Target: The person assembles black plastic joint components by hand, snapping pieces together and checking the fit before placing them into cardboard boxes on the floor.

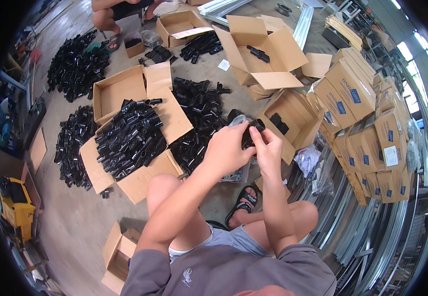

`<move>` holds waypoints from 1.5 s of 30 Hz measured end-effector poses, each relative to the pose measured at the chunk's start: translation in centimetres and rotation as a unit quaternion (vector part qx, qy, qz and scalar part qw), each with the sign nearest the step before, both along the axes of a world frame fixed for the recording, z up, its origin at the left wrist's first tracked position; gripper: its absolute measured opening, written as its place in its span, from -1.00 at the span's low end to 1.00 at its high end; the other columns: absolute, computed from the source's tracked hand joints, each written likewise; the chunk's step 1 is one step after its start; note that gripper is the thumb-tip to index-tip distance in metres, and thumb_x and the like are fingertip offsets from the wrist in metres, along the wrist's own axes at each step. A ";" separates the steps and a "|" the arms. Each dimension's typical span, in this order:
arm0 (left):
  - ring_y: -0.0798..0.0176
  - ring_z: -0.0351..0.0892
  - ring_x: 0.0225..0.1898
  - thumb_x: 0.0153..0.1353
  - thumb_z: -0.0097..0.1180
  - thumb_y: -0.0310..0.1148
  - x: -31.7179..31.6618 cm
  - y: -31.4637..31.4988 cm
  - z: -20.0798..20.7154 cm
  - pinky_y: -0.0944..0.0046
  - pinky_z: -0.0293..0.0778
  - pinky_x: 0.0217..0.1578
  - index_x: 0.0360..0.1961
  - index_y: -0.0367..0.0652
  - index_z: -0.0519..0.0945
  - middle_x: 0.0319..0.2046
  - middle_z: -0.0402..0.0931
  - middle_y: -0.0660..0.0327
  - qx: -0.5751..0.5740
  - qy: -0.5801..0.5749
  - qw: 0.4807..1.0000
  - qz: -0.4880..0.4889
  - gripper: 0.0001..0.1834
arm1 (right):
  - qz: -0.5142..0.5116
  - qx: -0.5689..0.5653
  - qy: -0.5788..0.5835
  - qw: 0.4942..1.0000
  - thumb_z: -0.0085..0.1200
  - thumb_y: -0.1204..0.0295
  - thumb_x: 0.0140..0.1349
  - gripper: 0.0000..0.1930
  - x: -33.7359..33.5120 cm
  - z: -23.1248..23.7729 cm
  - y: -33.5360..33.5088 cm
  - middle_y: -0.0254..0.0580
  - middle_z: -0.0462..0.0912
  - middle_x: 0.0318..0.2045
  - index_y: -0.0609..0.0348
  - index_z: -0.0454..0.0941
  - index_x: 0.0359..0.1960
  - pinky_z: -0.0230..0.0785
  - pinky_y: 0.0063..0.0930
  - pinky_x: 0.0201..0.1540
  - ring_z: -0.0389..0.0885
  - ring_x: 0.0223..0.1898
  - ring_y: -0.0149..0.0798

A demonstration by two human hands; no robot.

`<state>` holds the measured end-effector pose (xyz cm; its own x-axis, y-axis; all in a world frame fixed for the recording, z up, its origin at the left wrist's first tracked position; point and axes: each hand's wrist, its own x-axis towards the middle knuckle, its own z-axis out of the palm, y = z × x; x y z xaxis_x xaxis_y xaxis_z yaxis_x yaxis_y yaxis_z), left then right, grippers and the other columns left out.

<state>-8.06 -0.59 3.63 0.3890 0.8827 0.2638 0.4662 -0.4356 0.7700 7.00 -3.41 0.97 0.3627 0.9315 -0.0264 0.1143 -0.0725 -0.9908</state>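
Note:
Out in front of me, both hands are at a black plastic fitting [257,124]. My left hand [228,148] is wrapped round its near side, with fingers partly hidden behind it. My right hand [267,147] pinches its right end between thumb and fingers. A bit of clear plastic [238,120] shows by the left fingers. Beyond my left hand lies a heap of similar black parts [199,103]. To the right of my hands stands an open cardboard box [303,116] with a few black pieces inside.
An open box [120,91] piled with black parts stands left. More heaps [78,66] lie beyond it, near a crouching person [106,19]. A large open box [236,47] holds one fitting. Stacked cartons [345,91] and metal profiles [352,229] line the right.

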 end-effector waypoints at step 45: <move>0.59 0.28 -0.49 0.53 -0.17 -0.19 -1.0 0.4 -0.5 0.51 0.29 -0.56 -0.14 -0.11 0.38 -0.39 0.44 0.37 -0.141 -0.347 0.921 0.110 -0.78 | 0.100 -0.356 -0.359 0.857 0.04 0.45 0.16 -0.75 -3.3 -31.4 -3.2 0.18 0.69 -0.12 0.14 0.71 -0.17 0.51 -0.04 0.05 0.65 0.00 0.17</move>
<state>-9.06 -0.17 3.17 0.0171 0.9915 0.1287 -0.1270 -0.1255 0.9839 3.70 -6.64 -30.45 0.3592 0.8171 -0.4509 0.7560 -0.5380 -0.3729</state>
